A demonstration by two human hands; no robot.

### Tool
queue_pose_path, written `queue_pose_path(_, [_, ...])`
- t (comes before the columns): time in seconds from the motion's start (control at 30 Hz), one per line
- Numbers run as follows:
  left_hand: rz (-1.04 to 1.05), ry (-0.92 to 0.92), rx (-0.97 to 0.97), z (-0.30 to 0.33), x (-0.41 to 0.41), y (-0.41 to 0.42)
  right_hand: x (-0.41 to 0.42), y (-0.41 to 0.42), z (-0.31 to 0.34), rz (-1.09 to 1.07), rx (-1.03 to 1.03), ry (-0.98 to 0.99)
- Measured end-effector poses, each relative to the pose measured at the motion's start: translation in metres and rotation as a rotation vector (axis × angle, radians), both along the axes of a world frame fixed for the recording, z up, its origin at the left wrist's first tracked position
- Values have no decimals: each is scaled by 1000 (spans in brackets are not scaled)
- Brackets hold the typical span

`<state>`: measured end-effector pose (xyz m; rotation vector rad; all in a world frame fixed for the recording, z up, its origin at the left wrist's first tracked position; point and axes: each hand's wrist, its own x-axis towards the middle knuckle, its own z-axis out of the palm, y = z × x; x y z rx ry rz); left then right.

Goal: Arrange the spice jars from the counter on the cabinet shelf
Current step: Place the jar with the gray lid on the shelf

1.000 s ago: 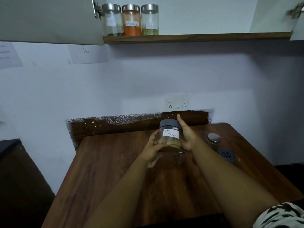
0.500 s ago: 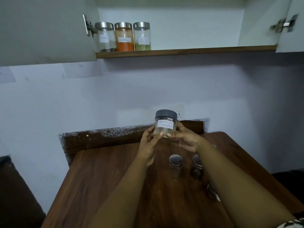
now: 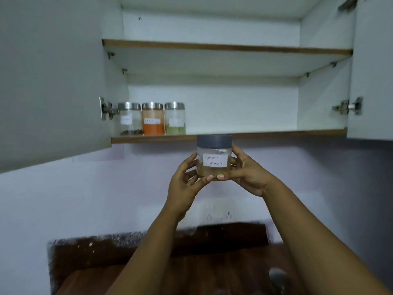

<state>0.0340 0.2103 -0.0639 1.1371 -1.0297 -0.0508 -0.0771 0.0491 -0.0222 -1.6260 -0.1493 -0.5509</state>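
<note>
A clear jar with a grey lid and a white label reading "Garam Masala" (image 3: 214,158) is held up just below the front edge of the cabinet's lower shelf (image 3: 276,133). My left hand (image 3: 187,182) grips its left side and my right hand (image 3: 246,173) its right side, thumbs under its base. Three steel-lidded jars stand at the shelf's left end: a near-empty one with dark seeds (image 3: 130,119), an orange-powder one (image 3: 153,118), and a green-flake one (image 3: 174,118).
Both cabinet doors hang open, the left door (image 3: 51,77) and the right door (image 3: 372,71). An upper shelf (image 3: 223,47) sits above. The wooden counter (image 3: 223,273) lies below, with a blurred jar lid (image 3: 276,275) at its right. A wall socket (image 3: 219,211) is behind my arms.
Both hands have lifted the Garam Masala jar from just above the counter up to the shelf's front edge. My view has tilted upward, bringing the whole cabinet interior into sight.
</note>
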Motion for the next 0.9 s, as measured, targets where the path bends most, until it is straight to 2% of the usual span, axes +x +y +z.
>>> queue_pose_path(0.17, [-13,-151,-96,73,25,-38,20,-37,76,-22,-90,-76])
queue_pose_path(0.27, [98,-251,-78,103,43,-60,40,-60,112,-47,-191,-60])
queue_pose_path(0.33, [277,-347,-6,112,61,-74,56,-76,126,-65,-223,-25])
queue_pose_path(0.5, [1029,-650,38,87,124,-89,105,-104,132,-243,-532,248])
queue_pose_path(0.6, [1295,-946,107,60,152,-95,131,-113,135,-248,-585,340])
queue_pose_path(0.73, [1416,-985,62,56,162,-105,159,-125,140,-248,-621,401])
queue_pose_path(0.9, [1433,-995,22,53,165,-108,185,-127,136,-324,-750,398])
